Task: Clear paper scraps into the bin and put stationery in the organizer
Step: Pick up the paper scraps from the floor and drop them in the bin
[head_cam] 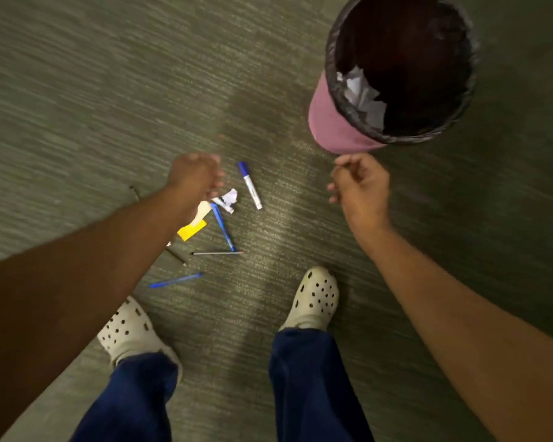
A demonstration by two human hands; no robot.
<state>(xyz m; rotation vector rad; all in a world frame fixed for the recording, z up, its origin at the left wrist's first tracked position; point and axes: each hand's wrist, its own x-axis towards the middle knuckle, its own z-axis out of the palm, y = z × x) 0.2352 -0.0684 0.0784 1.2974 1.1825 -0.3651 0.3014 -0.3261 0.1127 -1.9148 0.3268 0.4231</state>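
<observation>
On the green carpet lie a crumpled white paper scrap (228, 200), a yellow note (191, 230), a blue-capped white marker (250, 185), two blue pens (223, 230) (176, 280), a thin grey pen (217, 252) and a dark pencil (176, 255). My left hand (194, 177) hovers over the scrap, fingers curled down; nothing shows in its grip. My right hand (358, 183) hangs loosely curled and empty, just below the pink bin (332, 122). The bin has a black liner and holds white paper (363, 97).
My two feet in white perforated clogs (315, 298) (130, 330) stand just behind the scattered items. Another dark pencil (134, 193) lies left of my left forearm. Carpet stretches all around; no organizer is in view.
</observation>
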